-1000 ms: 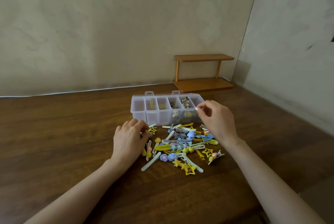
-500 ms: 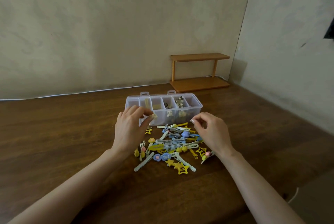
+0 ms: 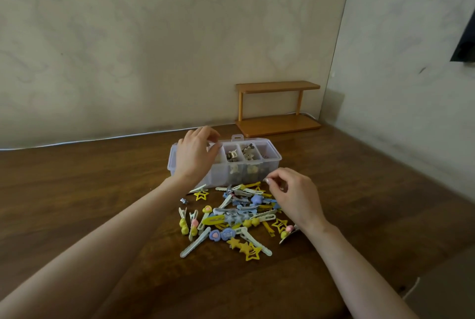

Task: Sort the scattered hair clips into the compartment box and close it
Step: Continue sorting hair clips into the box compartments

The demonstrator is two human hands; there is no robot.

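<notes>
A person's left hand [image 3: 196, 156], fingers bunched over the open box's [image 3: 267, 161] left compartments, seems to be dropping a clip, while the right hand [image 3: 293, 196] pinches at the pile of hair clips [image 3: 231, 218] on the bench [image 3: 90, 190], next to be lifted boxward

A dark brown wooden desk [image 3: 77, 203] fills the lower half of the view, its grain running left to right; at its far right corner stands a small wooden shelf [image 3: 279, 107] of two orange-brown boards joined by slim uprights, the upper board bare; a thin white cable [image 3: 102, 138] runs along the desk's back edge at the foot of the pale, mottled wall [image 3: 154, 35]; a second wall [image 3: 411, 74] meets the first at the right; a dark object [image 3: 466, 46], cut off by the frame, shows at the right edge.
</notes>
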